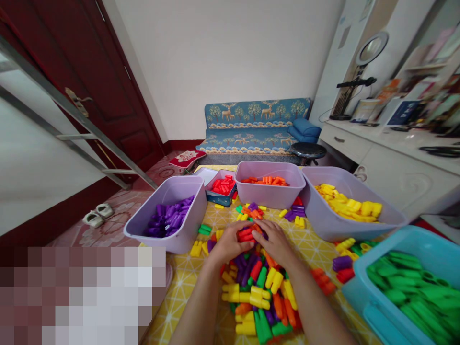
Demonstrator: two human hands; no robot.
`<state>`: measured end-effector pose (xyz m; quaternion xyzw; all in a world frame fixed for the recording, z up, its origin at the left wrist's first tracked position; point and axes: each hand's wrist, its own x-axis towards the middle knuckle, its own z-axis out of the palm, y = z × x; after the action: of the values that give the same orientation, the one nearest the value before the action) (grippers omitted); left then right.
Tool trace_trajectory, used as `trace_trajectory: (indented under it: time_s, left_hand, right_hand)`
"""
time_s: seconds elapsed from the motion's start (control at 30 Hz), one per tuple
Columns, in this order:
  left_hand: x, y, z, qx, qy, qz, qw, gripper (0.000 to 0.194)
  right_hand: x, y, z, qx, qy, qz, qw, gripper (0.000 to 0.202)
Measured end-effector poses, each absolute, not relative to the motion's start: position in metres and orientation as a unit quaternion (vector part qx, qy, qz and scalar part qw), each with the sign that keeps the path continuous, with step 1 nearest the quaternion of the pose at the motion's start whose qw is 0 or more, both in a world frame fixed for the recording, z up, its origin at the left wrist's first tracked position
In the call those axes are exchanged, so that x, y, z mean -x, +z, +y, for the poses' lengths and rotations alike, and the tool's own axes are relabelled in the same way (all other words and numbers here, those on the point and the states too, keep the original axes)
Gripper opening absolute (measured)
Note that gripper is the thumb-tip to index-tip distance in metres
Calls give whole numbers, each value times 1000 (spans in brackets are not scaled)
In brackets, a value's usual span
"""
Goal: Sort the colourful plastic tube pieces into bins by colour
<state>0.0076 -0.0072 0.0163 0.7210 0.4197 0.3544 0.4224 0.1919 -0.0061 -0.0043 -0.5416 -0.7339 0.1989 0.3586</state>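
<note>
Both hands meet at the far side of a mixed pile of plastic pieces (247, 297) on a yellow patterned tablecloth (172, 306). Red pieces (246, 234) show between my left hand (230, 243) and my right hand (275, 242). The fingers of my left hand curl around them from the left. From the other side, my right hand bends over the same pieces. Purple pieces (170, 218) fill part of a lilac bin at left. Orange pieces (269, 180) lie in the middle bin, yellow ones (348, 206) in the right bin, and green ones (413, 282) in a turquoise bin.
A small tray of red pieces (222, 185) stands between the left bin (196, 230) and the middle bin (268, 195). Loose pieces lie near the turquoise bin (381, 311). Beyond the table are a blue sofa (251, 136) and a black stool (308, 150). A metal ladder (82, 127) leans at left.
</note>
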Motion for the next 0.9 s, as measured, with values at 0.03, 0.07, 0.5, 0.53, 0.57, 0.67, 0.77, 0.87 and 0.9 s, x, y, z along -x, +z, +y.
trace_trajectory:
  time_s: [0.03, 0.07, 0.5, 0.53, 0.57, 0.67, 0.77, 0.87, 0.9]
  left_hand:
    - [-10, 15, -7, -701, 378, 425, 431, 50]
    - [-12, 14, -6, -678, 403, 434, 436, 47]
    - [-28, 14, -6, -520, 553, 411, 505, 27]
    - [-27, 15, -6, -501, 558, 410, 520, 27]
    - [-26, 15, -6, -489, 560, 409, 530, 27]
    - [-24, 17, -8, -505, 547, 407, 529, 29]
    - [-22, 19, -10, -550, 524, 408, 506, 32]
    - [-21, 19, -11, -595, 494, 432, 464, 37]
    - [-22, 19, -11, -610, 483, 438, 450, 38]
  right_hand:
    - [-192, -2, -6, 536, 207, -728, 374, 36]
    - [-192, 1, -6, 530, 216, -718, 397, 32]
    - [-187, 32, -20, 431, 345, -678, 485, 5]
    - [-190, 34, -20, 434, 366, -675, 471, 6]
    - [-193, 37, -21, 430, 391, -678, 450, 8]
    - [-202, 48, -24, 379, 438, -728, 368, 20]
    - [-205, 52, -23, 376, 407, -756, 348, 31]
    - [-202, 45, -18, 470, 356, -697, 409, 21]
    - [-200, 42, -16, 495, 353, -670, 427, 16]
